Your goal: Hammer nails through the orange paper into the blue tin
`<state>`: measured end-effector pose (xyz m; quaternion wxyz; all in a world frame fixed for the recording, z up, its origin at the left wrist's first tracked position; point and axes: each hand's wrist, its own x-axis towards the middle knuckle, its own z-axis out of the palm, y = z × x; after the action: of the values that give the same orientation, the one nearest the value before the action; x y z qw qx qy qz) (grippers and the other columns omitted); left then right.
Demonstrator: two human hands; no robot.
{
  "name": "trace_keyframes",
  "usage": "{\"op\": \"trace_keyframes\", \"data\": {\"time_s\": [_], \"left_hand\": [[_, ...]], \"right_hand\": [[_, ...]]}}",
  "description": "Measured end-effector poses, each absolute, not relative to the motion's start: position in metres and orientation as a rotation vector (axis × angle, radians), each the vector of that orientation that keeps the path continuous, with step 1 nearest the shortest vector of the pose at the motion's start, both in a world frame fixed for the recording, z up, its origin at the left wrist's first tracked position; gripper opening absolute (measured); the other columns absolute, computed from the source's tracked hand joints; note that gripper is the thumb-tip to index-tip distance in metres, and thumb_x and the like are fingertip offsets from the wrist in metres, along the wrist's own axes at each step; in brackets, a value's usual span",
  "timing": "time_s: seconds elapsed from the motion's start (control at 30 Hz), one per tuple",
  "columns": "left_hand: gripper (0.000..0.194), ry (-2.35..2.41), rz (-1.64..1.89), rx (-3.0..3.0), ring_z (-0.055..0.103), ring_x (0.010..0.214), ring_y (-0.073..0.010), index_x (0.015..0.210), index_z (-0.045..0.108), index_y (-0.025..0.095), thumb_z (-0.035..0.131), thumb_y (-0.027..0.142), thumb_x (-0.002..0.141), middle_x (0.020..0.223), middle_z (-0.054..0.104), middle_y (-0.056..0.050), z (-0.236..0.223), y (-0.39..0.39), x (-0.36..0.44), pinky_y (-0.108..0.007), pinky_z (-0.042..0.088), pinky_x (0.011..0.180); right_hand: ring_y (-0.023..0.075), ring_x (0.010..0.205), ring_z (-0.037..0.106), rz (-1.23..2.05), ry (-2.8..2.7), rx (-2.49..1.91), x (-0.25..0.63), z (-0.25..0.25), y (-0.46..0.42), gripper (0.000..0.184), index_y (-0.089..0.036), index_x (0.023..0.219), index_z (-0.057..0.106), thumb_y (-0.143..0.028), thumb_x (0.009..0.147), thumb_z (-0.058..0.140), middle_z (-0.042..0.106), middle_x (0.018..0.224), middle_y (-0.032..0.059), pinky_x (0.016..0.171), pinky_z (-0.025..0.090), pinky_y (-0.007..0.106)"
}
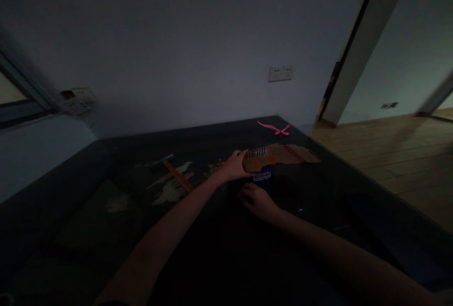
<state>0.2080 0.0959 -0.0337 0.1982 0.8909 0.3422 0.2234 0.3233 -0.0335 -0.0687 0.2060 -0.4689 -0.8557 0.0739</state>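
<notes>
My left hand [234,166] grips the left end of a piece of brown cardboard [283,154], thumb and fingers around its edge. Several thin nails [255,152] stand upright in a row at that end of the cardboard, near orange marks. Beneath the cardboard is a blue container [262,177] with a pale label; its full shape is lost in the dark. My right hand [258,201] rests just in front of the container, fingers curled closed. Whether anything lies inside those fingers is hidden.
A hammer [180,176] with a wooden handle lies left of my left forearm on the dark glossy tabletop [212,131]. A pink ribbon [278,129] is near the far right corner. Wall sockets [281,73] sit behind. A dark flat object [389,235] is at right.
</notes>
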Motion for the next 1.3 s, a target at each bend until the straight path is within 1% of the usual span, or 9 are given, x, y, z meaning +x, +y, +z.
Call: {"op": "trace_keyframes", "data": {"time_s": [0.2,0.3,0.37,0.57,0.7,0.87,0.97,1.1,1.3], "left_hand": [[0.092,1.014,0.603,2.477,0.047,0.122,-0.0317,0.133,0.044,0.012,0.082,0.044,0.055,0.126,0.049,-0.015,-0.029,0.087,0.177,-0.044,0.039,0.106],[0.094,1.036,0.616,2.47,0.046,0.122,-0.0323,0.134,0.043,0.013,0.083,0.044,0.055,0.127,0.049,-0.016,-0.026,0.072,0.151,-0.045,0.037,0.107],[0.094,1.057,0.627,2.478,0.044,0.123,-0.0336,0.134,0.042,0.013,0.082,0.045,0.055,0.128,0.048,-0.017,-0.026,0.058,0.131,-0.047,0.035,0.107],[0.093,1.151,0.607,2.498,0.042,0.126,-0.0334,0.139,0.036,0.018,0.079,0.042,0.06,0.132,0.045,-0.015,-0.026,0.005,0.069,-0.049,0.034,0.109],[0.095,1.152,0.592,2.458,0.039,0.13,-0.0321,0.142,0.031,0.02,0.079,0.041,0.062,0.139,0.04,-0.014,-0.025,-0.018,0.034,-0.047,0.033,0.111],[0.097,1.223,0.571,2.4,0.04,0.129,-0.0338,0.143,0.031,0.021,0.079,0.045,0.062,0.14,0.04,-0.015,-0.019,-0.03,0.005,-0.05,0.034,0.11],[0.097,1.247,0.578,2.383,0.042,0.128,-0.0328,0.143,0.031,0.021,0.079,0.044,0.062,0.138,0.042,-0.016,-0.019,-0.028,-0.002,-0.05,0.035,0.109],[0.1,1.231,0.605,2.365,0.04,0.13,-0.0307,0.144,0.029,0.02,0.08,0.045,0.062,0.139,0.041,-0.015,-0.023,-0.024,-0.006,-0.047,0.032,0.111],[0.12,1.192,0.345,2.329,0.024,0.14,-0.0359,0.149,0.018,0.022,0.084,0.05,0.053,0.152,0.022,-0.017,-0.004,-0.023,-0.021,-0.053,0.024,0.113]], "right_hand": [[0.02,0.091,0.065,0.257,-2.392,-1.215,0.317,-0.067,-0.042,0.018,-0.017,0.106,0.063,-0.027,0.092,0.059,0.066,0.109,0.0056,0.077,0.054,0.04],[0.0184,0.086,0.064,0.277,-2.463,-1.029,0.303,-0.055,-0.062,0.012,-0.016,0.098,0.067,-0.016,0.09,0.058,0.068,0.095,0.0042,0.072,0.053,0.034],[0.017,0.081,0.064,0.275,-2.491,-0.888,0.297,-0.041,-0.078,0.021,-0.019,0.098,0.068,-0.01,0.086,0.055,0.07,0.089,0.0045,0.07,0.052,0.029],[0.0205,0.073,0.064,0.191,-2.308,-0.959,0.31,0.007,-0.091,0.026,-0.021,0.098,0.065,-0.017,0.091,0.04,0.069,0.08,0.008,0.063,0.051,0.033],[0.0285,0.093,0.062,0.172,-2.232,-1.191,0.315,0.021,-0.062,0.023,-0.02,0.107,0.062,-0.026,0.092,0.045,0.067,0.1,0.0139,0.079,0.052,0.046],[0.029,0.118,0.055,0.297,-2.434,-1.176,0.282,0.025,-0.027,0.062,-0.018,0.134,0.05,-0.041,0.079,0.07,0.057,0.131,0.0148,0.097,0.046,0.045],[0.028,0.122,0.052,0.332,-2.539,-1.113,0.26,0.026,-0.012,0.068,-0.016,0.133,0.052,-0.046,0.076,0.072,0.055,0.135,0.0154,0.101,0.042,0.043],[0.0324,0.122,0.051,0.314,-2.617,-1.098,0.248,0.021,0.001,0.072,-0.015,0.132,0.055,-0.051,0.073,0.074,0.056,0.135,0.0168,0.1,0.041,0.049],[0.0372,0.126,0.046,0.257,-2.671,-1.149,0.244,0.016,-0.002,0.072,-0.016,0.129,0.059,-0.05,0.068,0.078,0.054,0.138,0.0166,0.102,0.036,0.056]]}}
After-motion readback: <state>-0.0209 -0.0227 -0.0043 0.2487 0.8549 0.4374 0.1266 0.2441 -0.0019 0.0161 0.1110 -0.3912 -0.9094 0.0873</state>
